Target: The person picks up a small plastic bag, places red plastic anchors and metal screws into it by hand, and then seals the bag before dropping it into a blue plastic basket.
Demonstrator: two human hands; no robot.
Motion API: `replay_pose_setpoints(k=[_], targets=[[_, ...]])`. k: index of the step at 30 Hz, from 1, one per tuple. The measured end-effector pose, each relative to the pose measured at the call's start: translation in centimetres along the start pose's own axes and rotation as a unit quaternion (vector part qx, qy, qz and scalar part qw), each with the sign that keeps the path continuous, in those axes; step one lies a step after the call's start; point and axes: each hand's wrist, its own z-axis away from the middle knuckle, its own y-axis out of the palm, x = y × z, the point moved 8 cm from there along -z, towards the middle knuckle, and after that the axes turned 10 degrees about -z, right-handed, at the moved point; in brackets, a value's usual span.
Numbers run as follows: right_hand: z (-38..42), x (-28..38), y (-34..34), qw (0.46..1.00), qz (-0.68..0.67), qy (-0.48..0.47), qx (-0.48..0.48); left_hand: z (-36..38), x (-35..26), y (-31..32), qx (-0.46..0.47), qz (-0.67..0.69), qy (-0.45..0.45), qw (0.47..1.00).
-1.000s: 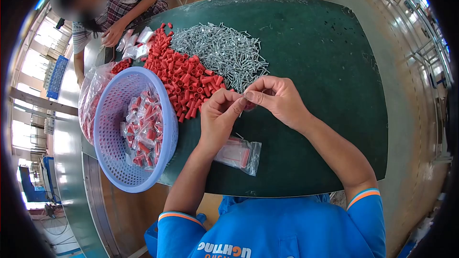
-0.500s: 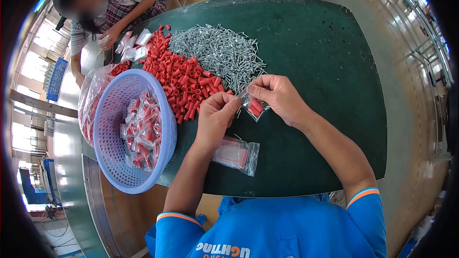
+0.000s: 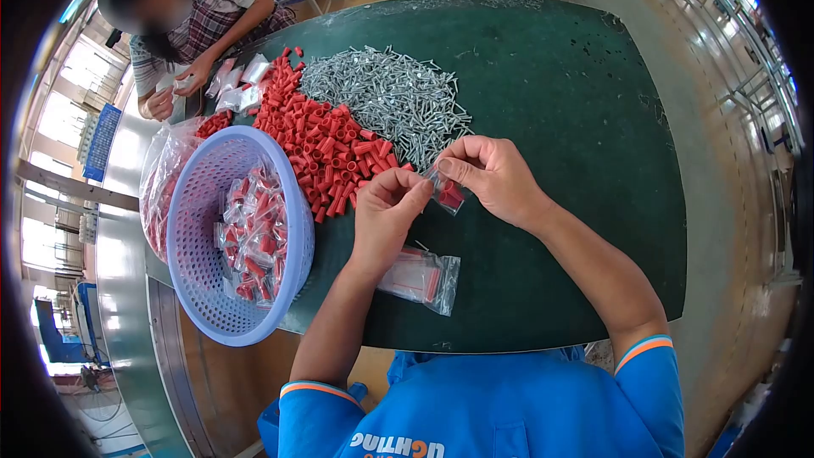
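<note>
Clear plastic is pinched between thumb and forefinger of the right hand (image 3: 502, 180), which grips the top edge of a small bag (image 3: 450, 196). Thumb and forefinger of the left hand (image 3: 381, 219) are likewise brought together, apparently on the left end of that same edge; their exact contact is partly hidden. Governing relation: the small bag lies between the two hands, immediately right of the left fingertips and just on the body side of the right fingertips, with its filled portion nearer the right hand. It hangs from the pinched edge, slanting toward the body and slightly rightward; foreshortening prevents a firm finding on its long axis. Condition of the small bag: transparent, creased and glossy, with red pieces gathered in its lower part; their number cannot be read. Just to the body side of the left hand, beside the wrist, lies a flat clear packet (image 3: 415, 277) with red edging, resting on the green table (image 3: 568, 119). Immediately beyond the left fingertips and extending leftward is a heap of loose red tapered pieces (image 3: 335, 153). Beyond both hands, bordering that heap, is a pile of grey metal screws (image 3: 381, 97). Left of the left forearm, a lilac perforated basket (image 3: 303, 220) contains filled clear packets (image 3: 259, 242). Farthest out, past the basket, a co-worker's hand (image 3: 197, 76) is noted near some white packets (image 3: 251, 97).
</note>
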Motion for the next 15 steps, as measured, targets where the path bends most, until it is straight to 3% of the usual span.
replay_pose_setpoints(k=[2, 4, 6, 9, 11, 15], targets=[[0.1, 0.1, 0.0, 0.999, -0.001, -0.032, -0.024, 0.0, -0.3, 0.2, 0.007, 0.019, 0.036, 0.999], [0.3, 0.8, -0.1, 0.997, 0.0, -0.064, -0.048, -0.1, -0.2, -0.2, 0.002, 0.039, 0.013, 0.999], [1.5, 4.3, 0.2, 0.951, 0.177, -0.236, -0.088, -0.1, 0.3, -0.4, -0.003, 0.06, -0.011, 0.998], [1.5, 3.5, 2.4, 0.963, 0.148, -0.226, -0.023, 0.1, 0.3, -0.1, -0.008, 0.059, -0.007, 0.998], [1.4, 3.0, 2.6, 0.966, 0.142, -0.215, -0.023, 0.3, -1.1, 0.5, -0.033, 0.042, 0.042, 0.998], [0.1, 0.3, 1.4, 0.996, -0.031, -0.087, -0.011, 0.2, -1.7, -0.4, -0.051, -0.016, 0.07, 0.996]])
